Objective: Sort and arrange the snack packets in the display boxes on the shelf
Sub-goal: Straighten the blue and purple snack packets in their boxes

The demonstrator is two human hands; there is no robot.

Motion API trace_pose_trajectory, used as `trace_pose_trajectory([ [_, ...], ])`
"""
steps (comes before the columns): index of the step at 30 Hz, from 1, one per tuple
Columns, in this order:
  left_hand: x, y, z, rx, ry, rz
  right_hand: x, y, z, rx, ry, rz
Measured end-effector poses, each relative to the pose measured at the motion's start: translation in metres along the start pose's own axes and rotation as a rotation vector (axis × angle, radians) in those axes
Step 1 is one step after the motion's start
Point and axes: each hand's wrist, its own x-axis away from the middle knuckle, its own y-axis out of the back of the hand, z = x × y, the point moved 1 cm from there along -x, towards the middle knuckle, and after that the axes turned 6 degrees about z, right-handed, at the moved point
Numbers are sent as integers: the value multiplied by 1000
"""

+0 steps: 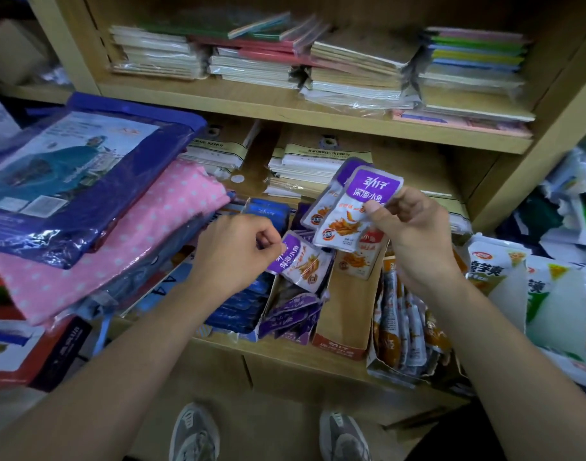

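Note:
My right hand [414, 227] holds a small fan of purple-and-white snack packets [354, 207] upright above the display boxes. My left hand [241, 249] pinches the purple top corner of another such packet [304, 264], which tilts over the purple display box [291, 314]. That box holds a few crumpled purple packets. To its left a blue display box [241, 304] is packed with blue packets. To its right stands a red display box [348, 314], with one red packet [361, 257] at its back. An orange-packet box [404, 327] sits further right.
Pink dotted and blue plastic-wrapped bundles [85, 201] overhang the shelf at the left. Large white snack bags [531, 294] crowd the right. Stacks of notebooks [318, 61] fill the upper shelves, papers [311, 161] lie behind the boxes. My shoes [195, 434] are below.

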Motion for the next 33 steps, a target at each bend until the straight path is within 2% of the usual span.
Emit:
trace_pose_trajectory([
  [4, -6, -1, 1, 244, 55, -104, 0, 4, 5, -204, -9, 106],
  [7, -12, 1, 1, 546, 91, -90, 1, 0, 0, -131, 5, 198],
  [10, -15, 3, 4, 650, 83, -74, -1, -9, -10, 8, 21, 240],
  [14, -17, 7, 4, 657, 19, -98, -3, -19, -17, 204, 22, 296],
  [20, -17, 15, -6, 544, -148, -116, -3, -17, -15, 444, 36, 246],
  [25, -18, 21, -14, 374, -273, -131, 4, -14, -5, 481, 79, 217],
  [30, -20, 17, -14, 411, -211, -69, 8, -16, -3, 585, 112, 223],
  [33, -23, 15, -13, 522, -162, 20, 4, -16, -5, 523, 68, 159],
])
